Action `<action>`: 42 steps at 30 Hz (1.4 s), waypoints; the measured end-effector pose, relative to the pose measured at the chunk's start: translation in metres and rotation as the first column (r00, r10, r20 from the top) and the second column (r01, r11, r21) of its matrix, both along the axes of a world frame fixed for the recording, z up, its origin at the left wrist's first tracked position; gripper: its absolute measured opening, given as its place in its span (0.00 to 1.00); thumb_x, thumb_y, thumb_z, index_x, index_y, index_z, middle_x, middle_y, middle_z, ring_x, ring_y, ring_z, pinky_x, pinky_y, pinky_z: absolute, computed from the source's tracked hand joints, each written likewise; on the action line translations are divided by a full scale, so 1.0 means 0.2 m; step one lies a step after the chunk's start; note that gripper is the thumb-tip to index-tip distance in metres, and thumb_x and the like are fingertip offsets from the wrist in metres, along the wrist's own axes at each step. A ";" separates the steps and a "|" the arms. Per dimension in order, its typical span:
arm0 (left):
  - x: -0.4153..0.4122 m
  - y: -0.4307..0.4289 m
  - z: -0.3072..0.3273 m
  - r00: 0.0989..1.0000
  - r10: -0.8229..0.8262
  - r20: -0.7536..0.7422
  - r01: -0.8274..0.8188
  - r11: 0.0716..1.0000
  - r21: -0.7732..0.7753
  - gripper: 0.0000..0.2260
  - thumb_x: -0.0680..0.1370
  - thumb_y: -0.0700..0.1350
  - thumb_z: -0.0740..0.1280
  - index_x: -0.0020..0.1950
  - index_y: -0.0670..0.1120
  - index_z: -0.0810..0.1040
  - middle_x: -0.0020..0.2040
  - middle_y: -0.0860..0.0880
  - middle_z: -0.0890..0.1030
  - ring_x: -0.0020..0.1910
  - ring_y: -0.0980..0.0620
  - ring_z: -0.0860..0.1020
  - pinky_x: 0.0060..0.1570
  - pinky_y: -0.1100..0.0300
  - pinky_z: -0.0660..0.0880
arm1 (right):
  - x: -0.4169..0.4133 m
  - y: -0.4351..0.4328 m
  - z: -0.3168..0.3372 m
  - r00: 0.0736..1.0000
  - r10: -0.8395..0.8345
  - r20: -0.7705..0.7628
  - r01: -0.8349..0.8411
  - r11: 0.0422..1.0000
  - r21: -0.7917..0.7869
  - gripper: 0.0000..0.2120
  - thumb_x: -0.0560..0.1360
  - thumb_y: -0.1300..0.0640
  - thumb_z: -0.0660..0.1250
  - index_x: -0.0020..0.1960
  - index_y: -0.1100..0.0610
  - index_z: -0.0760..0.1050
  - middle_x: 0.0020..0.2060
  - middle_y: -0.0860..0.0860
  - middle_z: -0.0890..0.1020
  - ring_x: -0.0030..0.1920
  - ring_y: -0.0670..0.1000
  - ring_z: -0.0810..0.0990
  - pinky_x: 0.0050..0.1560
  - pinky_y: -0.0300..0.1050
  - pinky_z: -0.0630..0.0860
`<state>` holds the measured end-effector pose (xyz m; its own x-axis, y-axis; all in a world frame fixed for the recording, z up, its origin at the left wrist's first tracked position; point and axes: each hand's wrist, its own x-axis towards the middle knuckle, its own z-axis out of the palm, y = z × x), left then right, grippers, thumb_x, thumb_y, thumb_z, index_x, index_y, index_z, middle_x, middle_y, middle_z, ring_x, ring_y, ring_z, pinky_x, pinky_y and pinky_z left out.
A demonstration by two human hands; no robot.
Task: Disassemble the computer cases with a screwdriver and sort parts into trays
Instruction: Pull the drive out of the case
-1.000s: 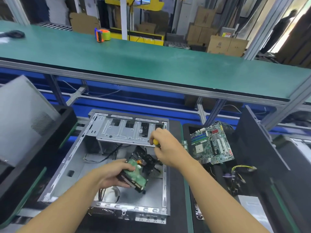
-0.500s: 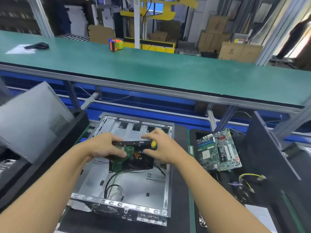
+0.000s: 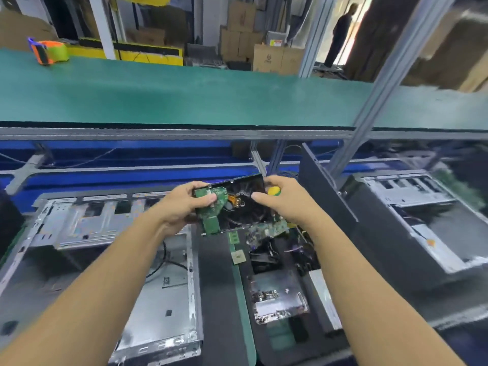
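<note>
A black hard drive (image 3: 244,207) with a green circuit board on its underside is held in the air between both hands. My left hand (image 3: 184,207) grips its left end, thumb on the green board. My right hand (image 3: 284,200) holds its right end and also keeps a yellow-handled screwdriver (image 3: 274,191) in the palm. The drive hangs over the gap between the open silver computer case (image 3: 163,273) at the lower left and the black parts tray (image 3: 277,286) to its right, which holds a motherboard (image 3: 266,229), cables and metal parts.
A second open case (image 3: 412,207) stands at the right behind a raised black panel (image 3: 327,196). A green conveyor belt (image 3: 211,99) runs across the back with an orange tape dispenser (image 3: 48,51) on it. Cardboard boxes and a standing person are far behind.
Both hands lifted the hard drive out of the silver case and carried it right, over the parts tray. The view has swung to the right.
</note>
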<state>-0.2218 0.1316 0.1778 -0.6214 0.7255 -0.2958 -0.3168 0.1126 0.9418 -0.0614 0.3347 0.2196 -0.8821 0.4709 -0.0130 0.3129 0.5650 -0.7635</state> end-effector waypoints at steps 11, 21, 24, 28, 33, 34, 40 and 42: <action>0.30 0.55 -0.34 0.961 -0.246 -0.127 0.200 0.934 -0.296 0.31 0.74 0.51 0.75 0.73 0.47 0.67 0.60 0.48 0.74 0.58 0.49 0.78 0.62 0.50 0.74 | 0.43 0.23 -0.17 0.944 -0.310 0.114 0.296 0.947 0.124 0.11 0.70 0.45 0.75 0.50 0.47 0.81 0.46 0.46 0.83 0.45 0.48 0.80 0.46 0.45 0.78; 0.85 0.63 -0.67 0.246 -0.942 -0.227 0.169 0.272 -0.947 0.64 0.62 0.72 0.74 0.81 0.46 0.39 0.81 0.42 0.48 0.79 0.37 0.50 0.75 0.40 0.56 | 0.64 0.31 -0.19 0.805 -0.583 0.108 0.570 0.812 0.129 0.16 0.70 0.46 0.75 0.55 0.51 0.81 0.51 0.49 0.82 0.48 0.52 0.81 0.44 0.45 0.78; 0.95 0.63 -0.78 0.190 -0.963 -0.190 0.106 0.213 -0.971 0.67 0.61 0.72 0.74 0.77 0.51 0.27 0.80 0.41 0.35 0.79 0.34 0.39 0.74 0.33 0.46 | 0.68 0.34 -0.17 0.758 -0.644 0.103 0.630 0.764 0.140 0.18 0.70 0.46 0.75 0.57 0.52 0.81 0.51 0.51 0.83 0.50 0.55 0.81 0.51 0.51 0.80; 0.97 0.64 -0.86 0.153 -0.972 -0.180 0.042 0.188 -0.981 0.67 0.61 0.74 0.72 0.74 0.53 0.22 0.79 0.39 0.34 0.78 0.31 0.40 0.72 0.29 0.46 | 0.75 0.39 -0.17 0.727 -0.673 0.136 0.653 0.739 0.167 0.18 0.71 0.45 0.74 0.58 0.52 0.80 0.49 0.52 0.83 0.48 0.56 0.82 0.50 0.51 0.81; 0.93 0.71 -0.88 0.259 -0.883 -0.392 0.131 0.434 -0.891 0.61 0.62 0.80 0.63 0.80 0.53 0.33 0.82 0.46 0.41 0.80 0.41 0.43 0.75 0.37 0.46 | 0.74 0.38 -0.23 0.700 -0.701 0.141 0.648 0.705 0.289 0.17 0.73 0.46 0.71 0.58 0.52 0.80 0.50 0.51 0.83 0.51 0.57 0.81 0.46 0.45 0.74; 0.92 0.73 -0.87 0.328 -0.830 -0.452 0.148 0.517 -0.843 0.58 0.64 0.78 0.63 0.81 0.51 0.38 0.82 0.47 0.46 0.80 0.44 0.47 0.75 0.39 0.48 | 0.73 0.37 -0.25 0.694 -0.705 0.147 0.645 0.699 0.309 0.17 0.73 0.46 0.70 0.59 0.53 0.79 0.50 0.52 0.83 0.52 0.58 0.80 0.45 0.44 0.71; 0.89 0.89 -0.84 0.779 -0.517 -0.355 0.218 0.754 -0.619 0.28 0.79 0.54 0.66 0.76 0.45 0.66 0.69 0.48 0.75 0.65 0.47 0.75 0.65 0.53 0.69 | 0.71 0.30 -0.40 0.676 -0.699 0.233 0.656 0.715 0.242 0.11 0.76 0.51 0.66 0.49 0.58 0.71 0.47 0.55 0.81 0.46 0.59 0.77 0.42 0.46 0.68; 0.90 0.94 -0.82 0.929 -0.355 -0.108 0.269 0.845 -0.463 0.17 0.80 0.44 0.64 0.69 0.45 0.74 0.59 0.47 0.82 0.56 0.47 0.80 0.62 0.52 0.75 | 0.70 0.30 -0.46 0.660 -0.701 0.270 0.672 0.711 0.207 0.11 0.77 0.52 0.66 0.48 0.59 0.71 0.44 0.54 0.79 0.46 0.59 0.77 0.42 0.46 0.69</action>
